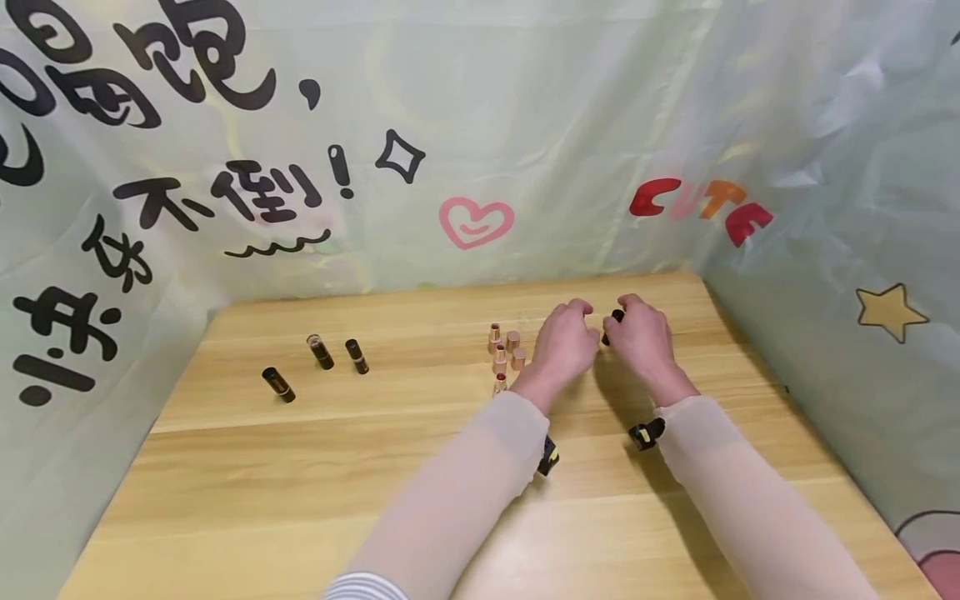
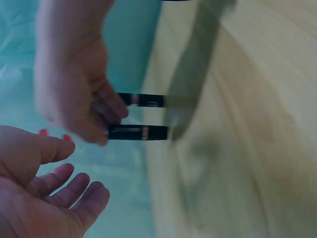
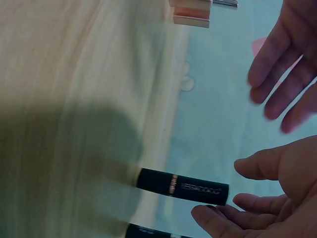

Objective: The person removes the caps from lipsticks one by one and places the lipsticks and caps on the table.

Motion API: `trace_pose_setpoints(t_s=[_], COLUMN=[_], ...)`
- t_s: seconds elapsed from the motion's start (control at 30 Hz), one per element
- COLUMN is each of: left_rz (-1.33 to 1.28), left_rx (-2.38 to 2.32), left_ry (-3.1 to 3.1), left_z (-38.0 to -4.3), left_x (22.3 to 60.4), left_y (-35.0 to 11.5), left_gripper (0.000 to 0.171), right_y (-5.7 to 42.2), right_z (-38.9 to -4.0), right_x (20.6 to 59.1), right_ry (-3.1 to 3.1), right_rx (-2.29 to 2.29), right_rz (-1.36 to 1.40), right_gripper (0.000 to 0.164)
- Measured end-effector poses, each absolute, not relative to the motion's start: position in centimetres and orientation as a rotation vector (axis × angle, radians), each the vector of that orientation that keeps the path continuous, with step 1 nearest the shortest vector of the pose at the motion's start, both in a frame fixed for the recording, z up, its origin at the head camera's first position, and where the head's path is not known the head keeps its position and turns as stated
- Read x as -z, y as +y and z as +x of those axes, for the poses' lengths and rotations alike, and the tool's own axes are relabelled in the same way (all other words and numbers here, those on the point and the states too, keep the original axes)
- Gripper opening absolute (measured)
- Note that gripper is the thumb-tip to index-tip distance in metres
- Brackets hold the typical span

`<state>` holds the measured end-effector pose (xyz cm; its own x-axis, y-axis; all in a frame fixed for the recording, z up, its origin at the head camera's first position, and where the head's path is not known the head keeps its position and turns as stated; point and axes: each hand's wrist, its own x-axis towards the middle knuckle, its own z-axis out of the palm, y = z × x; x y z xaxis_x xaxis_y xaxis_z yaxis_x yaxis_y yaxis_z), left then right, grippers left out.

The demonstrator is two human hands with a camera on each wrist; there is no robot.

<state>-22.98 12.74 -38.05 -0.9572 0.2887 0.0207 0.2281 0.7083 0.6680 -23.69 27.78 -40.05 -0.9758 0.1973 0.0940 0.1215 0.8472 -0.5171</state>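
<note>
Two black lipstick tubes [image 2: 137, 132] [image 2: 148, 100] stand side by side on the wooden table near its far right part. My right hand [image 1: 643, 333] is at the top of the nearer black lipstick [image 3: 183, 187]. In the right wrist view its index finger lies right beside the tube's upper end, and the thumb is apart from it. A little to the left, my left hand [image 1: 567, 340] hovers with loosely bent fingers and nothing between them. Beside the left hand stand rose-gold lipsticks [image 1: 495, 338] with their caps off, next to rose-gold caps [image 1: 519, 359].
Three more black lipsticks [image 1: 278, 384] [image 1: 320, 352] [image 1: 357, 356] stand apart on the left of the table [image 1: 300, 475]. A printed cloth [image 1: 570, 150] hangs along the back and sides. Black wrist straps [image 1: 647, 434] are on both wrists.
</note>
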Motion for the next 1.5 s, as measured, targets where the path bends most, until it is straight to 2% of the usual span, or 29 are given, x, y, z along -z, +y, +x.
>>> trace_pose_setpoints(t_s=[0.33,0.67,1.07,1.5], left_rz=[0.431,0.441,0.437,0.374], left_rx=[-1.004,-1.027,-1.197,-1.582], left_ry=[2.766,2.768,2.769,2.724], left_z=[-23.7,-23.8,-23.6,-21.5], left_x=[41.2,41.5,39.1,35.7], left_y=[14.3,14.7,13.7,6.7], left_gripper=[0.046,0.052,0.034,0.023], right_y=[27.9,27.6,25.6,20.2], right_z=[-24.0,-23.8,-22.0,-20.0], right_x=[41.6,41.8,38.3,33.5], right_ry=[-2.847,-2.754,-2.649,-2.573], right_rx=[-0.871,-0.964,-1.054,-1.232], right_rz=[-0.332,-0.32,-0.266,0.035], right_gripper=[0.04,0.03,0.032,0.03])
